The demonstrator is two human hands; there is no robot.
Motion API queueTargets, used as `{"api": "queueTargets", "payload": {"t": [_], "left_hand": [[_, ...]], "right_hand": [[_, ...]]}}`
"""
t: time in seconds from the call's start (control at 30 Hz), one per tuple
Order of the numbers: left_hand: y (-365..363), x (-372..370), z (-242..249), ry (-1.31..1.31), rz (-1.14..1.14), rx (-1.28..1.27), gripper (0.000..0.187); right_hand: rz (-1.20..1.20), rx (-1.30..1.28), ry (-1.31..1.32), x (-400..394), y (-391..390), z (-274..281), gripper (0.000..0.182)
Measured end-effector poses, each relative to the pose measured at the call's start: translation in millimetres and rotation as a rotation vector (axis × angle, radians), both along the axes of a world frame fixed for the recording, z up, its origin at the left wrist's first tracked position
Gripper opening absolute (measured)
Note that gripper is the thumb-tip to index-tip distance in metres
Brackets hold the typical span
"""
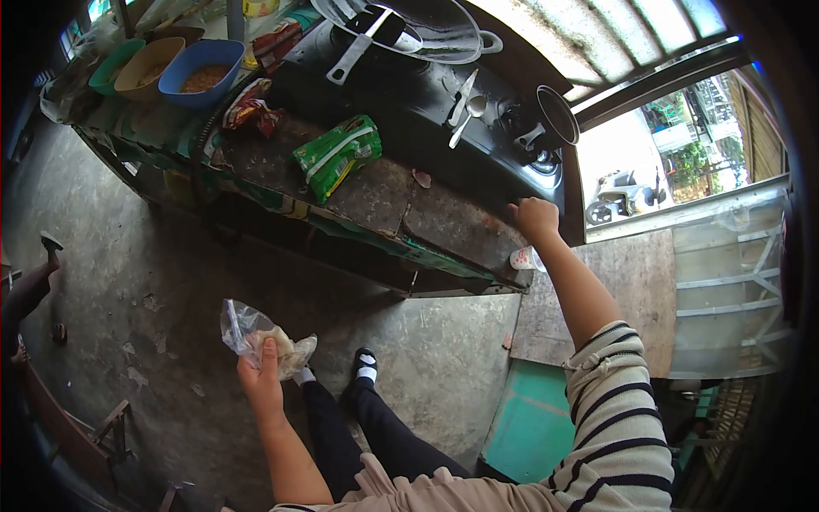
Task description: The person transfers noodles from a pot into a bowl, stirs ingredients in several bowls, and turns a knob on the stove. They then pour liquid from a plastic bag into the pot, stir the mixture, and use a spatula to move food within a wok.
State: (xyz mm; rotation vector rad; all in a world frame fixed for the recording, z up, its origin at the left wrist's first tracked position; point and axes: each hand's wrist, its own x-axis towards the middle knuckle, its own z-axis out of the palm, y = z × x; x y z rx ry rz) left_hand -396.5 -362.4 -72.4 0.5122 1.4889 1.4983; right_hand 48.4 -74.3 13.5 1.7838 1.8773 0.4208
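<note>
My left hand is closed around a clear plastic bag with pale contents, held above the floor. My right hand reaches to the front edge of the black stove, near its right end. Its fingers are curled; what they grip, if anything, is hidden. Just below that hand stands a white paper cup. A small frying pan sits by the right burner. On the stove top lie a knife and a spoon.
A large wok with a turner is at the stove's far left. A green packet and a red packet lie on the counter. Bowls, including a blue one, stand left. Another person's leg shows at left.
</note>
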Motion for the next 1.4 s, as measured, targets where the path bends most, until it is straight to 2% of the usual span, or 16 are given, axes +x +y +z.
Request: {"api": "queueTargets", "payload": {"t": [0.23,0.4,0.5,0.6,0.67,0.77,0.83,0.9,1.0,1.03,1.07,1.1,1.17,1.23,1.3,1.4], "left_hand": [[3,4,9,0.0,0.013,0.008,0.021],[2,-6,39,0.004,0.004,0.003,0.022],[-9,-38,62,0.055,-0.1,-0.017,0.026],[-11,-72,109,0.196,-0.152,0.015,0.029],[-5,-90,151,0.274,-0.131,0.057,0.03],[-1,-117,180,0.288,-0.173,0.073,0.04],[21,-102,218,0.078,-0.166,0.259,0.048],[44,-83,238,-0.028,-0.246,0.277,0.051],[93,-39,229,-0.283,-0.354,0.217,0.049],[108,-18,231,-0.435,-0.457,0.182,0.049],[122,10,243,-0.465,-0.572,0.216,0.054],[134,38,257,-0.463,-0.714,0.249,0.065],[163,91,274,-0.347,-0.851,0.228,0.08],[193,133,292,-0.254,-0.965,0.278,0.08],[223,162,301,-0.179,-1.019,0.29,0.081],[259,194,317,-0.118,-1.052,0.354,0.082]], "right_hand": [[-0.035,0.036,0.015,-1,-1,2,0.046],[-0.023,0.005,0.019,-21,-12,41,0.045],[0.224,0.176,0.206,-19,-44,63,0.04],[0.256,0.161,0.363,-29,-119,88,0.028],[-0.073,-0.013,0.592,-39,-178,98,0.025],[-0.231,-0.025,0.796,-38,-264,60,0.025],[-0.453,-0.139,0.936,-37,-295,34,0.024],[-0.529,-0.05,1.145,-39,-303,8,0.023],[-0.471,-0.007,1.388,-41,-267,-8,0.023],[-0.46,-0.001,1.392,-44,-248,5,0.023],[-0.374,0.014,1.559,-49,-225,31,0.023],[-0.28,0.035,1.727,-53,-199,58,0.022],[-0.451,-0.146,2.007,-50,-151,105,0.022],[-0.441,-0.189,2.188,-50,-112,160,0.026],[-0.218,-0.29,2.377,-45,-77,185,0.032],[-0.134,-0.381,2.378,-45,-46,228,0.038]]}}
